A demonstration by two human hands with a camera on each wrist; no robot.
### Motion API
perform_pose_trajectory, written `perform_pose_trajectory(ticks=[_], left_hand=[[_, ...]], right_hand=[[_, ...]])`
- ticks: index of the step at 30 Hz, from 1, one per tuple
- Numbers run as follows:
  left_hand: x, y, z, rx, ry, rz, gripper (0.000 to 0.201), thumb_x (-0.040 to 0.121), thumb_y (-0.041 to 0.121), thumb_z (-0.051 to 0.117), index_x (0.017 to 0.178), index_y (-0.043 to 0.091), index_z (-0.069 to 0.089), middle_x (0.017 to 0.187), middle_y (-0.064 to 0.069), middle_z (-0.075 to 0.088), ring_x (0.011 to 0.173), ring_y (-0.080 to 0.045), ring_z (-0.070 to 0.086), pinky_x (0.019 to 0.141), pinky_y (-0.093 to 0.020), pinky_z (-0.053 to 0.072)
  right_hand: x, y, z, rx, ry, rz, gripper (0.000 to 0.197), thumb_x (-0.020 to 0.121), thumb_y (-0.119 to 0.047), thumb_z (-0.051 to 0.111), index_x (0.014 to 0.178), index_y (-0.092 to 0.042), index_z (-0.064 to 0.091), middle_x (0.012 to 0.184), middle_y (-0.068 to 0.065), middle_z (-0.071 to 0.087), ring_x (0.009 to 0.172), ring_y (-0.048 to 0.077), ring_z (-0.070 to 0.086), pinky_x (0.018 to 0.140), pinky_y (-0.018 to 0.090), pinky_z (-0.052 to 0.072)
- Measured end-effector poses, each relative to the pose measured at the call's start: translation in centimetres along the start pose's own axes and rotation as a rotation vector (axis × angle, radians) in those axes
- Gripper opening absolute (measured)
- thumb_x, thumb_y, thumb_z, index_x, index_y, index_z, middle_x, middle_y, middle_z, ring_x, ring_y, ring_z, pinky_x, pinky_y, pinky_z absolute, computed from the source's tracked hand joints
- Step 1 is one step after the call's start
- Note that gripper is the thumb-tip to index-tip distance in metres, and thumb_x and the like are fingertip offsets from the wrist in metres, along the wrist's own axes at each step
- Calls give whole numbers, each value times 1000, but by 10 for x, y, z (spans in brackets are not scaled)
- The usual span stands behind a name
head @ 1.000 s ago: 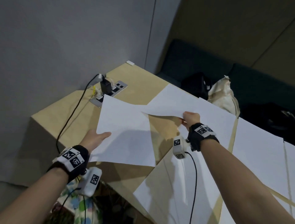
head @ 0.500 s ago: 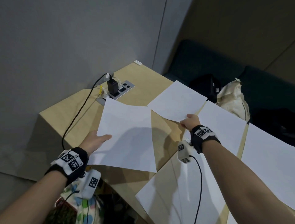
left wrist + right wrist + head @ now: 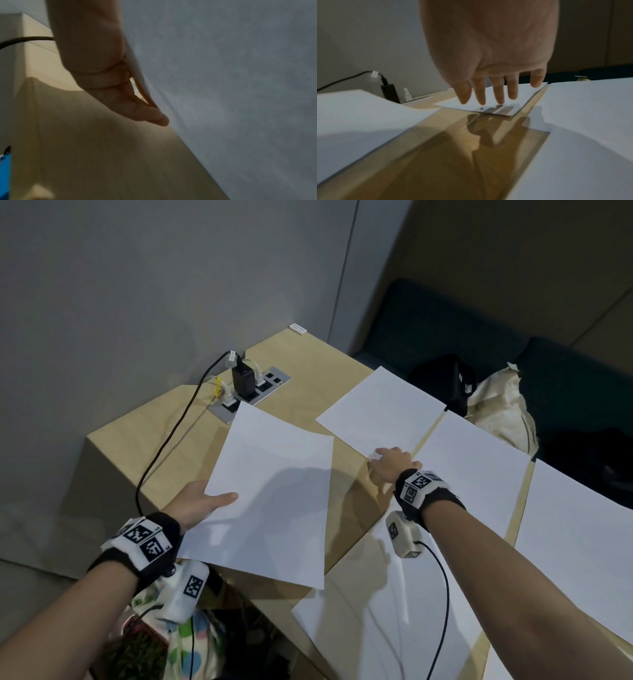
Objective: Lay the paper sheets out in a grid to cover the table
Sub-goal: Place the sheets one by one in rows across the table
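Observation:
My left hand [image 3: 202, 505] holds a white paper sheet [image 3: 274, 501] above the near left part of the wooden table [image 3: 308, 364], thumb on top and fingers beneath [image 3: 130, 105]. From below, that sheet [image 3: 223, 81] fills the left wrist view. My right hand [image 3: 390, 462] hovers open at the near corner of another sheet [image 3: 380, 409], which lies flat at the table's far side. Its straight fingers [image 3: 481, 94] sit at or just above this sheet [image 3: 522, 100]. Further sheets lie to the right [image 3: 472, 474], at the far right [image 3: 582, 549] and near me [image 3: 370, 621].
A socket panel [image 3: 253, 395] with a black charger [image 3: 242, 378] and a cable [image 3: 164, 446] sits at the table's left rear. A small white item [image 3: 298, 329] lies at the far corner. A black bag [image 3: 445, 381] and a cream bag [image 3: 500, 412] rest behind.
My right hand brought its sheet down from the air onto the table's far side and released it; its fingers are now straight. The left hand kept its sheet nearly still.

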State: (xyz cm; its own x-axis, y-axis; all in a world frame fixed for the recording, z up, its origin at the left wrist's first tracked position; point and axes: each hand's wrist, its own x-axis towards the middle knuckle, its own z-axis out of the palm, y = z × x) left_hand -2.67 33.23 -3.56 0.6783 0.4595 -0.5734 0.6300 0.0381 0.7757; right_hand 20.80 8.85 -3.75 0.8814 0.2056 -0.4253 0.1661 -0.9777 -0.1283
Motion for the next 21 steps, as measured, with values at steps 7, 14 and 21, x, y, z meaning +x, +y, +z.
perform_pose_trajectory(ticks=[7, 14, 21], left_hand=[[4, -1, -4, 31, 3, -4, 23, 86, 16, 65, 105, 2, 63, 100, -11, 67, 85, -25, 63, 70, -30, 47], [4, 4, 2, 0, -8, 31, 21, 88, 12, 62, 108, 4, 61, 102, -8, 65, 88, -23, 61, 76, -30, 46], [10, 7, 9, -17, -21, 49, 6, 88, 12, 62, 93, 9, 61, 89, -1, 65, 77, -15, 61, 64, -23, 45]], right_hand=[[-6, -2, 12, -15, -55, -76, 33, 93, -31, 29, 107, -15, 54, 117, 7, 48, 115, 31, 49, 103, 51, 23], [-13, -2, 14, 10, -47, -95, 32, 93, -31, 31, 106, -14, 55, 117, 6, 49, 114, 29, 48, 99, 49, 23], [-14, -2, 14, 4, -53, -98, 36, 95, -32, 27, 110, -17, 56, 122, 6, 49, 118, 29, 48, 100, 49, 23]])
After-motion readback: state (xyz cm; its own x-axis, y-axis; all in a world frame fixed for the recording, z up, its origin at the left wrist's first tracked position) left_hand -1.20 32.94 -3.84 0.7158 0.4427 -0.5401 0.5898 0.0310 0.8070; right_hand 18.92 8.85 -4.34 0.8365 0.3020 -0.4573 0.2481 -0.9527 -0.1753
